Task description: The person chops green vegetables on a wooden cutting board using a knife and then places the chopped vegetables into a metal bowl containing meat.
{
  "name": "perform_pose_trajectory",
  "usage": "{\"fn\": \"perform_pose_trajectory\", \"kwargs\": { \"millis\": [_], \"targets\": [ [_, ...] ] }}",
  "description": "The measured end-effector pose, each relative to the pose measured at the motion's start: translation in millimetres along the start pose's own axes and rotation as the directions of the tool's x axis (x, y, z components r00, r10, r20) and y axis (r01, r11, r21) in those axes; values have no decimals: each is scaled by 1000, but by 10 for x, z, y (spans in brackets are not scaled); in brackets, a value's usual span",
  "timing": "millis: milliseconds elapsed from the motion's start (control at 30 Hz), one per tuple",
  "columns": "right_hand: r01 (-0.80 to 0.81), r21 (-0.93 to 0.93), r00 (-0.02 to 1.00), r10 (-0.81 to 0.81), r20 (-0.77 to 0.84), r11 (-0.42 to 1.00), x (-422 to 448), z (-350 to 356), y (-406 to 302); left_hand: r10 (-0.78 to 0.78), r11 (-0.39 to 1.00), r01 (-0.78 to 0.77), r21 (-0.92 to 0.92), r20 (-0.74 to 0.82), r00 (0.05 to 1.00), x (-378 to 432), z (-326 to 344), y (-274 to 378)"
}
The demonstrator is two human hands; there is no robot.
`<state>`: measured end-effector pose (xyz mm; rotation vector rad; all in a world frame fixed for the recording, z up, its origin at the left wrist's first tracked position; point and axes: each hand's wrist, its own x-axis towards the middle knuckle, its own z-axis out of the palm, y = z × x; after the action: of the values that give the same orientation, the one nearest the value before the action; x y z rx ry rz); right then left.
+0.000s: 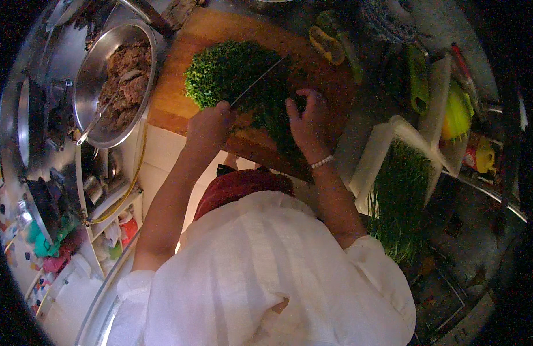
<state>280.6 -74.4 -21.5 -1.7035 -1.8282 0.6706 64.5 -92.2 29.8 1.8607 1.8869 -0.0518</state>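
Note:
My left hand [209, 125] is closed around the handle of a kitchen knife [260, 80], whose long blade slants up and right across chopped green herbs [232, 69]. The finely cut heap lies at the left on a wooden cutting board [173, 99]. Darker, longer greens [271, 123] spread toward the board's near edge. My right hand [307, 116], with a beaded bracelet at the wrist, is at the right side of these greens, thumb and fingers apart. Shadow hides whether its fingertips touch them.
A steel bowl [87, 82] of brown minced food with a spoon [91, 127] stands left of the board. Cut pepper-like pieces [327, 45] lie on its far right. Beyond are a green-handled peeler or tool [418, 86], a pale plastic rack [374, 151] and long green stalks [400, 186].

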Motion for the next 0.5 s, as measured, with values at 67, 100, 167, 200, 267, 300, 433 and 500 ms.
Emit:
{"fn": "perform_pose_trajectory", "kwargs": {
  "millis": [67,100,167,200,267,300,433,500],
  "targets": [
    [13,77,1000,-11,-26,997,-18,73,-80,23,1000,-23,-1,-16,1000,6,43,-39],
    [68,95,997,-71,31,993,-14,117,-107,46,999,-46,-5,-36,998,13,54,-49],
    [120,116,988,-130,85,986,-35,155,-170,35,999,-35,17,-18,999,16,18,-22],
    [143,62,984,-148,98,988,-75,153,-230,17,999,-17,39,0,1000,7,6,-21],
    [167,13,979,-167,115,986,-120,198,-233,17,1000,-16,27,-8,1000,13,27,-43],
    [143,-19,980,-139,144,989,-169,244,-162,26,1000,-26,11,-17,1000,10,30,-39],
    [150,88,975,-162,154,985,-192,302,92,7,1000,-8,25,20,1000,14,-17,3],
    [202,118,966,-218,138,972,-149,290,169,22,999,-23,44,10,1000,21,26,-20]
  ]
}}
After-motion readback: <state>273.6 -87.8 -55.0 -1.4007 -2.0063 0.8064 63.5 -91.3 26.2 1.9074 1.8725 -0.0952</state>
